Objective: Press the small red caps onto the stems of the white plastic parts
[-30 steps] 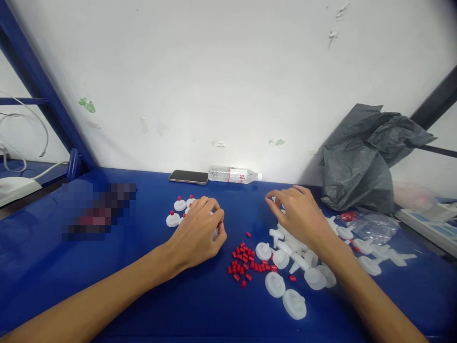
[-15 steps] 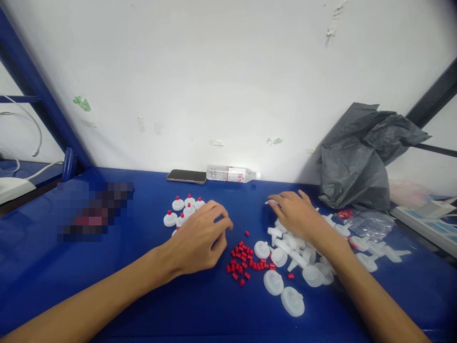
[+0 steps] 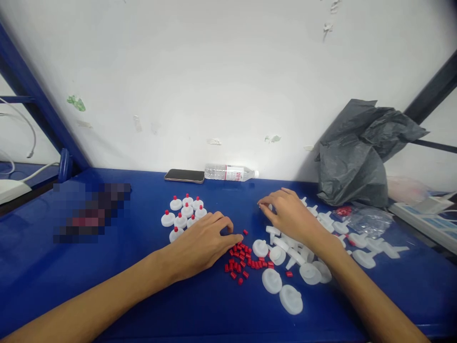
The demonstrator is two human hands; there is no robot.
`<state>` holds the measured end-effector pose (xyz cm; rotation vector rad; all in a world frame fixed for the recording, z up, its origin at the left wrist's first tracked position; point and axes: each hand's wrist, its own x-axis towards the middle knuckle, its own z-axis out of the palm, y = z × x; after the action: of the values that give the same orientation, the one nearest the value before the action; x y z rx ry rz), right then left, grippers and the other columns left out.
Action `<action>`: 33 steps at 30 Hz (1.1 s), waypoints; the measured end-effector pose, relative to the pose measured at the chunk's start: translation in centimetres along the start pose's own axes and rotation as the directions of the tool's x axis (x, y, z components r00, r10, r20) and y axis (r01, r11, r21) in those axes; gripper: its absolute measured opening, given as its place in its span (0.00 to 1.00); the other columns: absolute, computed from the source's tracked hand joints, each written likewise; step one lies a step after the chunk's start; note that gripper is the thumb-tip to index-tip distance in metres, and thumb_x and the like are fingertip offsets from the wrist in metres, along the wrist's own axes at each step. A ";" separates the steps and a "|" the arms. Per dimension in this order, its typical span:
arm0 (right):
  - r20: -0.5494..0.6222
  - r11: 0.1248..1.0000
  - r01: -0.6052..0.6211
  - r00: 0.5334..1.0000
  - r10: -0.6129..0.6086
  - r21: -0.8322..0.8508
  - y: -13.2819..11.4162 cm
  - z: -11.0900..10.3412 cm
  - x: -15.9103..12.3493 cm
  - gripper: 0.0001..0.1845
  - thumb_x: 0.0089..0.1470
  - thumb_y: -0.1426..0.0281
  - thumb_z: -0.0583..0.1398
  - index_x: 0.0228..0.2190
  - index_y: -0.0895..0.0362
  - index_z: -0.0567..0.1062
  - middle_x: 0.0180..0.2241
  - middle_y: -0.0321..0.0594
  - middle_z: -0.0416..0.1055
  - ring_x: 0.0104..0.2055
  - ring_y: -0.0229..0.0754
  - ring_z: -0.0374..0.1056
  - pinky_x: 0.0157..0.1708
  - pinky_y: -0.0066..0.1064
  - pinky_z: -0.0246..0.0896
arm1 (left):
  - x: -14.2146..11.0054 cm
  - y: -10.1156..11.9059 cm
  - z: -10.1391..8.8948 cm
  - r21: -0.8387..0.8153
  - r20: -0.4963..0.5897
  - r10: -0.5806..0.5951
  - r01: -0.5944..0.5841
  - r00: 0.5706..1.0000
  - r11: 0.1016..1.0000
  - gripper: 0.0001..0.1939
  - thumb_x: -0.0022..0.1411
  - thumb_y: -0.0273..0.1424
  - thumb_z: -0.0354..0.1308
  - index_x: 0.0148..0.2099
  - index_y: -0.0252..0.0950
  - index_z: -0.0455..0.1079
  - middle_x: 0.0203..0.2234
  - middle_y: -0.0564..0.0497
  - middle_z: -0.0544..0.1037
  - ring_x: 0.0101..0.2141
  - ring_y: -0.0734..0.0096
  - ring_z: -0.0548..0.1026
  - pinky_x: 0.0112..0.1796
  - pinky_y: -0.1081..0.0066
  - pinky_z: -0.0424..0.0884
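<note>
My left hand [image 3: 203, 245] reaches over the near-left edge of a pile of small red caps [image 3: 243, 252], thumb and forefinger apart, nothing visible between them. One loose red cap [image 3: 245, 232] lies just beyond its fingertips. My right hand [image 3: 291, 214] is closed in a pinch around a white plastic piece [image 3: 269, 207], mostly hidden by the fingers. Under and around that wrist lie many white stemmed discs [image 3: 291, 299], heaped loosely. Left of my left hand, several white discs with red caps on their stems [image 3: 167, 218] stand upright in a group.
Against the wall lie a phone [image 3: 184, 176] and a clear water bottle [image 3: 230, 172] on its side. A grey plastic bag [image 3: 352, 162] stands at the back right, beside a clear bag [image 3: 369, 221] and a power strip [image 3: 424, 221]. A blurred-out patch [image 3: 93, 214] covers something at left.
My left hand has moved slightly right and down to the red caps, its fingers stretching out. My right hand has shifted a little left with the white piece. The view has tilted slightly.
</note>
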<state>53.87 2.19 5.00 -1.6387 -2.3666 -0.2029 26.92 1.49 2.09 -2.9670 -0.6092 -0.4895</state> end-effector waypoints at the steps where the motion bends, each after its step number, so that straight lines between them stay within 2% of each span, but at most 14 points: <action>1: 0.000 1.000 0.004 1.000 -0.004 0.019 -0.1 -0.1 0.0 0.14 0.65 0.70 0.55 0.41 0.52 0.82 0.38 0.40 0.81 0.44 0.49 0.75 0.61 0.54 0.53 | 0.0 0.0 0.1 0.023 0.020 0.013 -0.014 1.000 1.000 0.16 0.73 0.25 0.52 0.59 0.42 0.70 0.46 0.46 0.73 0.44 0.59 0.71 0.43 0.60 0.69; 3: 0.000 0.998 0.009 1.000 -0.009 0.056 -0.3 -0.2 0.0 0.13 0.65 0.70 0.56 0.42 0.52 0.82 0.37 0.38 0.81 0.42 0.48 0.76 0.62 0.54 0.53 | -0.1 -0.1 0.2 0.038 0.036 0.026 -0.027 0.999 0.999 0.17 0.71 0.24 0.53 0.59 0.43 0.70 0.46 0.46 0.72 0.44 0.59 0.71 0.43 0.60 0.69; 5: -0.004 0.996 0.004 1.000 -0.003 0.091 -0.4 -0.2 0.0 0.11 0.64 0.69 0.58 0.42 0.52 0.81 0.38 0.38 0.81 0.41 0.47 0.76 0.60 0.52 0.57 | -0.1 -0.2 0.3 0.026 0.033 0.026 -0.027 0.999 0.999 0.16 0.72 0.24 0.53 0.57 0.43 0.71 0.46 0.46 0.73 0.44 0.60 0.71 0.43 0.61 0.69; 8: -0.010 0.990 -0.022 1.000 0.023 0.139 -0.6 -0.1 -0.1 0.09 0.62 0.69 0.62 0.42 0.53 0.81 0.40 0.40 0.81 0.40 0.47 0.76 0.46 0.43 0.68 | -0.1 -0.2 0.1 -0.015 0.017 0.017 -0.017 1.000 1.000 0.13 0.72 0.26 0.54 0.54 0.41 0.73 0.44 0.47 0.74 0.43 0.61 0.71 0.42 0.63 0.68; 10: -0.014 0.985 -0.034 0.999 0.037 0.166 -0.6 -0.2 -0.1 0.08 0.60 0.69 0.64 0.42 0.53 0.80 0.40 0.39 0.80 0.40 0.46 0.76 0.40 0.38 0.70 | -0.1 -0.2 0.0 -0.046 -0.004 0.001 -0.002 1.000 0.999 0.10 0.72 0.28 0.56 0.51 0.40 0.75 0.43 0.48 0.74 0.43 0.63 0.71 0.42 0.65 0.68; 16: -0.040 0.979 -0.034 0.998 0.043 0.202 -0.9 -0.5 -0.2 0.08 0.60 0.70 0.63 0.42 0.51 0.80 0.40 0.39 0.79 0.39 0.46 0.76 0.41 0.38 0.70 | 0.1 0.1 -0.2 -0.071 -0.029 -0.019 0.017 0.999 0.997 0.06 0.71 0.29 0.57 0.46 0.36 0.75 0.40 0.47 0.76 0.41 0.64 0.72 0.42 0.66 0.68; 20: -0.088 0.972 -0.010 0.996 0.032 0.235 -1.4 -0.8 -0.3 0.12 0.62 0.69 0.61 0.47 0.50 0.78 0.46 0.41 0.76 0.38 0.45 0.75 0.42 0.39 0.71 | 0.2 0.2 -0.3 -0.107 -0.055 -0.062 0.056 0.997 0.993 0.05 0.70 0.27 0.56 0.43 0.34 0.74 0.36 0.48 0.77 0.38 0.65 0.72 0.42 0.65 0.68; 23: -0.129 0.956 0.019 0.991 0.020 0.293 -1.9 -1.2 -0.5 0.14 0.63 0.67 0.60 0.50 0.49 0.76 0.51 0.42 0.75 0.44 0.48 0.75 0.45 0.40 0.71 | 0.2 0.2 -0.3 -0.152 -0.113 -0.115 0.097 0.987 0.984 0.04 0.69 0.26 0.57 0.42 0.34 0.73 0.34 0.50 0.79 0.36 0.66 0.73 0.41 0.65 0.67; 26: -0.128 0.922 0.050 0.992 -0.001 0.384 -2.6 -1.9 -0.7 0.13 0.64 0.63 0.60 0.50 0.48 0.76 0.48 0.39 0.78 0.48 0.49 0.75 0.47 0.41 0.70 | 0.2 -0.2 -0.1 -0.180 -0.218 -0.160 0.122 0.963 0.976 0.04 0.68 0.25 0.57 0.43 0.34 0.74 0.36 0.50 0.81 0.37 0.65 0.76 0.41 0.64 0.67; 30: -0.099 0.864 0.084 0.994 -0.040 0.497 -3.7 -2.9 -1.0 0.11 0.65 0.60 0.60 0.47 0.47 0.78 0.47 0.35 0.79 0.47 0.46 0.76 0.47 0.38 0.71 | 0.1 -0.7 0.2 -0.168 -0.376 -0.157 0.099 0.913 0.981 0.07 0.71 0.26 0.56 0.47 0.35 0.75 0.38 0.50 0.83 0.36 0.65 0.78 0.39 0.64 0.69; 33: -0.081 0.827 0.101 0.994 -0.067 0.553 -4.3 -3.1 -1.2 0.11 0.64 0.60 0.61 0.46 0.47 0.78 0.48 0.36 0.79 0.45 0.45 0.76 0.44 0.36 0.72 | 0.1 -0.8 0.1 -0.181 -0.439 -0.157 0.083 0.885 0.980 0.08 0.72 0.26 0.55 0.48 0.35 0.75 0.38 0.50 0.84 0.36 0.67 0.78 0.38 0.66 0.70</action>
<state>50.65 -1.16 7.73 -1.2252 -2.1656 0.3913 26.73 2.31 2.00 -2.8002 -0.7274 -1.2481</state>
